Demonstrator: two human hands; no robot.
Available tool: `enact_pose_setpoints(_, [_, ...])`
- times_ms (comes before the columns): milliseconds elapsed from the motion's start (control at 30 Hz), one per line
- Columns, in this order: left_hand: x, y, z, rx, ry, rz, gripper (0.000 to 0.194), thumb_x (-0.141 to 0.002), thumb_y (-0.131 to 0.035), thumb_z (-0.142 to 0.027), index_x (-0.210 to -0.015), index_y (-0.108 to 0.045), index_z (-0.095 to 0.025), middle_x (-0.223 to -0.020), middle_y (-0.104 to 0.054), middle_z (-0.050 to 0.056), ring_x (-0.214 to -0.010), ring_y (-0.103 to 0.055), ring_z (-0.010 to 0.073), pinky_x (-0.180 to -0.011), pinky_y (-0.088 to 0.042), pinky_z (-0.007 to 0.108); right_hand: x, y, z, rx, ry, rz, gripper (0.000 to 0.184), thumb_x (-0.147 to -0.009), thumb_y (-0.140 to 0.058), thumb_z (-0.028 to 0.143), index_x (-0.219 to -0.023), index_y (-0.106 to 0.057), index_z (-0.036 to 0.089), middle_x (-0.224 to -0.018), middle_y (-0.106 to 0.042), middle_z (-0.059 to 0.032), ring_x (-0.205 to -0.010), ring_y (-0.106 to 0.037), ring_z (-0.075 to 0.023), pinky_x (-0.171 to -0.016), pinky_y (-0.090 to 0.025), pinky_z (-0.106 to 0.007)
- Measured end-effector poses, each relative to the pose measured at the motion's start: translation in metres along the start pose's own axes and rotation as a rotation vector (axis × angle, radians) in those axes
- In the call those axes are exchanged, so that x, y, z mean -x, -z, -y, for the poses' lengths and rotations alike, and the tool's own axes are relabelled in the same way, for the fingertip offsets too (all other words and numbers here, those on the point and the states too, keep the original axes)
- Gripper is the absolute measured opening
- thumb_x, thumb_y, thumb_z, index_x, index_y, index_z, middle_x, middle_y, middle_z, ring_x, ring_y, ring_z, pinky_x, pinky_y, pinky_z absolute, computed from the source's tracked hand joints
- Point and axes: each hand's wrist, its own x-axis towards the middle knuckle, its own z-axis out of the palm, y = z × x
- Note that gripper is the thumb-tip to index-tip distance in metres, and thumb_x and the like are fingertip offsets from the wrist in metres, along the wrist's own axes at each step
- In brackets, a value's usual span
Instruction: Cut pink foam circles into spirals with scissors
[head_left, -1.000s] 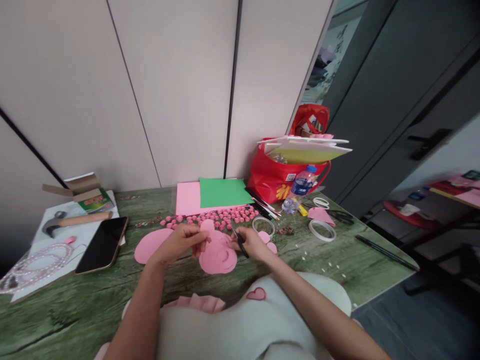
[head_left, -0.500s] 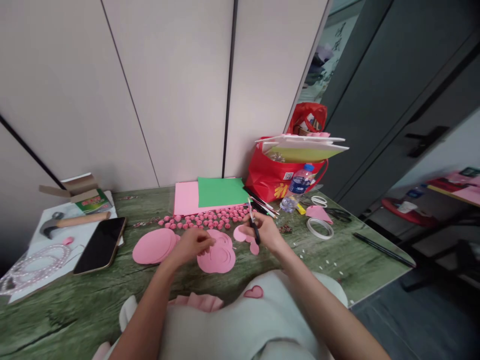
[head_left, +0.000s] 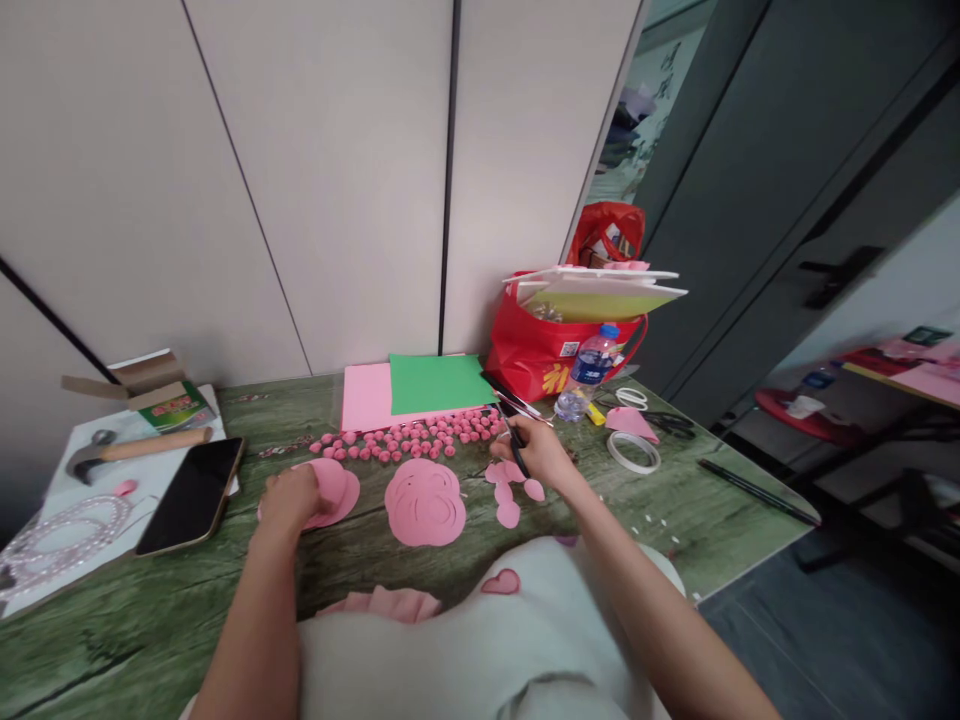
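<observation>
My left hand (head_left: 291, 494) is curled over the left part of a small stack of pink paper circles (head_left: 339, 490), its fingers bent at the edge; the fingertips are partly hidden. Black-handled scissors (head_left: 517, 446) are in my right hand (head_left: 541, 452), blades largely covered by the fingers. Just below that hand lie small rounded pink paper pieces (head_left: 508, 512). Between my hands rests a pile of pink paper circles with curved cut lines (head_left: 426, 505). Behind it, many little pink rolled paper buds (head_left: 390, 440) are spread in a band.
Green (head_left: 439, 384) and pink sheets (head_left: 366, 395) lie against the wall. A red bag (head_left: 517, 345) and a water bottle (head_left: 589, 375) stand back right, near a tape roll (head_left: 632, 453). On the left are a phone (head_left: 193, 495), a hammer (head_left: 142, 447) and a beaded string (head_left: 67, 540).
My left hand has moved left from the cut circles to the stack. My right hand still holds the scissors, turned slightly; the small pink pieces now lie on the table below it.
</observation>
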Motion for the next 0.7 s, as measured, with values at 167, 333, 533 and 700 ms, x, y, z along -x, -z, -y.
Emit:
enact_pose_setpoints(167, [-0.003, 0.004, 0.005, -0.062, -0.011, 0.064, 0.030, -0.051, -0.063, -0.030, -0.076, -0.061, -0.013, -0.086, -0.065, 0.016, -0.081, -0.059, 0.0261, -0.066, -0.041, 0.028, -0.016, -0.036, 0.028, -0.128, 0.082, 0.182, 0.029, -0.057, -0.066, 0.028, -0.080, -0.055, 0.014, -0.064, -0.061, -0.0009, -0.057, -0.057, -0.0140, -0.053, -0.044, -0.024])
enact_pose_setpoints(333, [-0.005, 0.004, 0.006, -0.074, -0.023, 0.090, 0.034, -0.049, -0.065, -0.027, -0.079, -0.062, -0.010, -0.085, -0.065, 0.016, -0.079, -0.059, 0.0256, -0.063, -0.040, 0.026, -0.022, -0.064, 0.037, -0.226, 0.082, 0.326, 0.035, -0.055, -0.068, 0.032, -0.082, -0.055, 0.014, -0.059, -0.060, 0.0008, -0.051, -0.056, -0.0116, -0.046, -0.041, -0.021])
enact_pose_setpoints(533, [-0.009, 0.001, 0.014, -0.011, -0.011, 0.094, 0.028, -0.049, -0.064, -0.027, -0.073, -0.062, -0.014, -0.079, -0.066, 0.011, -0.075, -0.060, 0.0229, -0.060, -0.040, 0.024, -0.013, -0.073, 0.020, -0.554, -0.092, 0.460, 0.040, -0.055, -0.067, 0.038, -0.083, -0.052, 0.014, -0.061, -0.062, 0.0004, -0.053, -0.060, -0.0120, -0.053, -0.046, -0.023])
enact_pose_setpoints(700, [-0.007, 0.003, 0.019, 0.108, 0.002, 0.037, 0.011, -0.053, -0.059, -0.020, -0.062, -0.063, -0.016, -0.070, -0.067, 0.008, -0.072, -0.060, 0.0213, -0.060, -0.040, 0.023, -0.005, -0.065, 0.001, -0.527, -0.169, 0.628, 0.036, -0.055, -0.068, 0.038, -0.074, -0.054, 0.012, -0.054, -0.061, -0.0005, -0.046, -0.059, -0.0126, -0.048, -0.048, -0.025])
